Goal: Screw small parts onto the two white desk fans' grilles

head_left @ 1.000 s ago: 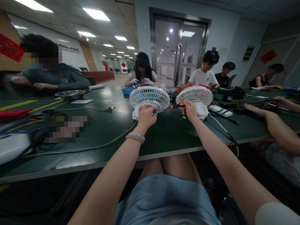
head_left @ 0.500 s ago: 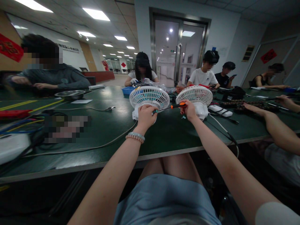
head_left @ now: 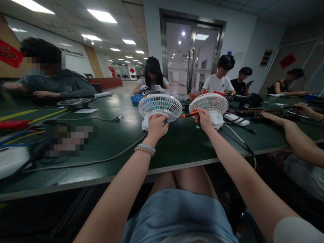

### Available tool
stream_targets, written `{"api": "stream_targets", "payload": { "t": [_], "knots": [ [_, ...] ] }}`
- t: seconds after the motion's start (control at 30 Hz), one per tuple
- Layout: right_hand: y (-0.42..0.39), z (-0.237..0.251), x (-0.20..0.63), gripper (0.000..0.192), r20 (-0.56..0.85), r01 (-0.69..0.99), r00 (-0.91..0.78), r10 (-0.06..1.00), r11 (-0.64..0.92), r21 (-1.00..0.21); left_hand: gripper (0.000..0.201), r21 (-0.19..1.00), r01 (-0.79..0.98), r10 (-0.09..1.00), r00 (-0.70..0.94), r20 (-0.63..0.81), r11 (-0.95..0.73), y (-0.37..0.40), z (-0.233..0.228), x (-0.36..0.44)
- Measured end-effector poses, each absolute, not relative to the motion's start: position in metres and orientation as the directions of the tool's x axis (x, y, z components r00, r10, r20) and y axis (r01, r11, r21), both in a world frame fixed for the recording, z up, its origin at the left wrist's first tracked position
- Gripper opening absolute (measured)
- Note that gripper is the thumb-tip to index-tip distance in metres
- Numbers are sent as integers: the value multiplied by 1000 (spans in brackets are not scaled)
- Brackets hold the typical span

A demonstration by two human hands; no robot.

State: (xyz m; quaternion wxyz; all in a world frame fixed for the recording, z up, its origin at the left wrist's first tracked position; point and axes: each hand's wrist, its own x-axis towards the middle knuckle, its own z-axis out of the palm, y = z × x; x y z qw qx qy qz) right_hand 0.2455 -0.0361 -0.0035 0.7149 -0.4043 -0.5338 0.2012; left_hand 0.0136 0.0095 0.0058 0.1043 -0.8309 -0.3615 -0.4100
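Note:
Two white fans stand side by side on the dark green table. My left hand is at the motor housing of the left fan, its fingers closed around a small teal piece of a kind I cannot make out. With closed fingers my right hand grips an orange and black screwdriver, whose thin shaft points left at the teal piece. Whether the tip touches the piece is too small to tell. Just behind my right hand is the right fan. A tiny light-blue bit lies below that hand.
Cables and a white box lie at the left of the table. A metal bowl and a blue tray are farther back. A white power strip lies right of the fans, and a co-worker's arm reaches in there.
The whole view has shifted slightly. Both my hands keep their hold, and the screwdriver and fans stay in nearly the same places.

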Motion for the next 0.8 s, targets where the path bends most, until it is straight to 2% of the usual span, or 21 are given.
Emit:
{"api": "stream_targets", "payload": {
  "t": [0.1,0.3,0.53,0.8],
  "knots": [
    [-34,-4,246,39,611,130,332,719,607,-784,23,120,692,517,400,757,-712,9,6,13],
    [-25,-10,251,27,614,-41,265,743,645,-763,23,126,690,518,395,759,-712,8,7,13],
    [-24,-11,254,20,652,109,307,693,655,-748,23,112,692,507,399,764,-713,10,6,13],
    [-26,-9,249,31,624,74,287,727,633,-771,23,118,689,513,402,758,-716,9,7,11]
  ]
}}
